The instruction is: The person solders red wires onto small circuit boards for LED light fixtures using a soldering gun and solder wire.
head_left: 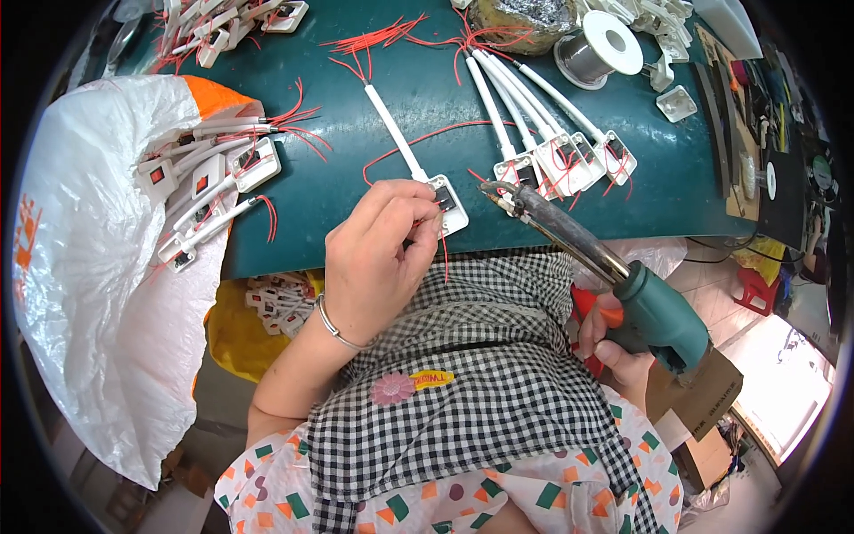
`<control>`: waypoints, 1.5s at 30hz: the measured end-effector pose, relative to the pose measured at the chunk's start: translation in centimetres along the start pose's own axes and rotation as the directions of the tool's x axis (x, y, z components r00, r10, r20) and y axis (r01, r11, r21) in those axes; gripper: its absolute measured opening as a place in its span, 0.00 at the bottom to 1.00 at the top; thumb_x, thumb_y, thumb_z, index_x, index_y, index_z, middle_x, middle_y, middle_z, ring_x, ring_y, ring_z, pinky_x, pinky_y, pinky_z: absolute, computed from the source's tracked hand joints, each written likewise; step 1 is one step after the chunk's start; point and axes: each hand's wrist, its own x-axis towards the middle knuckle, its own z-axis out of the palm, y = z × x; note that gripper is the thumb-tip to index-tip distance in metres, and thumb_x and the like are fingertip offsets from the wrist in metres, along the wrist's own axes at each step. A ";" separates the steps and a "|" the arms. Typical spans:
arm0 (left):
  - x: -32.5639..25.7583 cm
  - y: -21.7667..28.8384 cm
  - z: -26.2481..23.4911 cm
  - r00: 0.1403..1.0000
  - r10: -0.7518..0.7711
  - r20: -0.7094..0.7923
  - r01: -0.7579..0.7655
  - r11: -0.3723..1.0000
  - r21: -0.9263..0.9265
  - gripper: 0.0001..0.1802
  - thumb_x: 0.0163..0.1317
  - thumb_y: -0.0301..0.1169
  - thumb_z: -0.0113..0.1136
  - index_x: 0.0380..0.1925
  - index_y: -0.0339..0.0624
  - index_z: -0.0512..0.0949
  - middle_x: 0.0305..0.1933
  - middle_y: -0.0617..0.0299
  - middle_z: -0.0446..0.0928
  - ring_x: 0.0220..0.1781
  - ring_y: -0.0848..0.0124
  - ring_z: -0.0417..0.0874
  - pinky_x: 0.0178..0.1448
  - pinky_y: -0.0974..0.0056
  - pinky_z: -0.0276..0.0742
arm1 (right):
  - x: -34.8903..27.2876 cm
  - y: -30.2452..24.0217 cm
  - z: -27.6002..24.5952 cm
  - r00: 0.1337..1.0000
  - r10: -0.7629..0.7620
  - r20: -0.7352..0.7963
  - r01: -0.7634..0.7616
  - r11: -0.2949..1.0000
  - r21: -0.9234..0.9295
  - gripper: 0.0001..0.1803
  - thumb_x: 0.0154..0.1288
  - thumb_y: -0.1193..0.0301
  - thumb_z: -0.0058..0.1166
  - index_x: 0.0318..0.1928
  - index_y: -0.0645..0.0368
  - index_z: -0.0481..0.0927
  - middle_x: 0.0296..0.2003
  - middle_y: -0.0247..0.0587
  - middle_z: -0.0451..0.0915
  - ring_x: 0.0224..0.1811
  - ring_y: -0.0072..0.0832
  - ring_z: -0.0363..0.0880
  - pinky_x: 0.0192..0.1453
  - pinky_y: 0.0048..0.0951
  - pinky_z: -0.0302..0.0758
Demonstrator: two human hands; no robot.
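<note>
My left hand [384, 238] is closed in a pinch at the edge of a white switch housing [455, 219], with a thin red wire at its fingertips. The housing lies open on the green table, a black switch inside. A white tube [392, 130] runs from it to red wires at the far end. My right hand [616, 349] grips the green handle of a soldering gun [660, 307] by its orange trigger. Its metal tip points up and left, just right of the housing. Beside that tip lies a group of similar tubed switch housings [569, 165] with red wires.
A spool of solder wire [598, 52] and a lump of silvery material [525, 20] stand at the back. On the left, a white plastic bag [98, 258] holds several wired switches [213, 178]. More assemblies [227, 27] are heaped at the back left. Tools [765, 98] crowd the right.
</note>
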 end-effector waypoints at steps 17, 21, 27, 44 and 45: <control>1.5 2.0 -0.8 0.977 0.087 0.194 -0.134 0.961 0.241 0.30 0.37 0.21 0.75 0.47 0.40 0.77 0.50 0.55 0.80 0.46 0.57 0.82 0.48 0.60 0.79 | 0.0 0.2 -1.3 0.996 -0.085 -0.016 0.087 0.989 0.124 0.32 0.53 0.77 0.64 0.60 0.71 0.71 0.28 0.39 0.72 0.25 0.27 0.74 0.29 0.26 0.73; 2.0 3.3 -0.6 0.978 0.180 0.108 -0.196 0.966 0.171 0.29 0.39 0.22 0.75 0.47 0.39 0.78 0.51 0.54 0.80 0.47 0.56 0.82 0.49 0.59 0.79 | 0.1 0.5 -1.9 0.988 -0.150 -0.045 0.155 0.979 0.132 0.33 0.53 0.78 0.64 0.61 0.71 0.70 0.27 0.40 0.72 0.23 0.28 0.74 0.26 0.26 0.72; 3.5 1.4 1.4 0.965 0.123 0.233 -0.148 0.984 0.094 0.35 0.43 0.31 0.76 0.54 0.39 0.75 0.55 0.52 0.78 0.49 0.55 0.81 0.53 0.57 0.78 | -0.2 0.6 -1.7 0.984 -0.163 -0.070 0.173 0.972 0.157 0.35 0.52 0.75 0.67 0.61 0.72 0.70 0.25 0.40 0.72 0.21 0.30 0.74 0.24 0.26 0.71; 2.7 -3.6 -16.7 0.984 -0.169 -0.057 0.152 0.628 0.764 0.08 0.52 0.25 0.67 0.33 0.41 0.80 0.36 0.55 0.80 0.42 0.53 0.80 0.47 0.54 0.75 | 0.4 1.4 -2.3 0.971 -0.232 -0.059 0.234 0.972 0.034 0.34 0.55 0.71 0.66 0.60 0.68 0.67 0.21 0.38 0.69 0.17 0.26 0.71 0.20 0.22 0.68; 2.5 -3.8 -16.8 0.971 -0.240 -0.018 0.170 0.630 0.758 0.10 0.50 0.26 0.69 0.33 0.41 0.79 0.36 0.56 0.80 0.43 0.52 0.80 0.47 0.54 0.75 | 0.3 1.4 -2.4 0.970 -0.232 -0.073 0.234 0.972 0.028 0.34 0.55 0.71 0.66 0.61 0.68 0.66 0.21 0.38 0.69 0.17 0.26 0.71 0.20 0.22 0.67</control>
